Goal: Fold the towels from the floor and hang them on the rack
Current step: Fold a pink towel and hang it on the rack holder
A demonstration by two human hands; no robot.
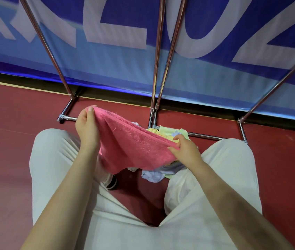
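Note:
A pink towel (pixel 130 141) hangs stretched between my two hands, above my knees. My left hand (pixel 87 127) pinches its upper left corner, held higher. My right hand (pixel 184 148) pinches the lower right corner. Below the towel lies a pile of other towels on the red floor: yellow and pale green ones (pixel 166 132) behind it, a light blue one (pixel 152 175) in front. The chrome rack (pixel 158 51) stands right behind the pile, its poles rising out of view.
My knees in cream trousers (pixel 53 159) frame the pile on both sides. The rack's base bars (pixel 204 136) lie on the red floor (pixel 13 123). A blue banner with large white letters (pixel 116 24) closes off the back.

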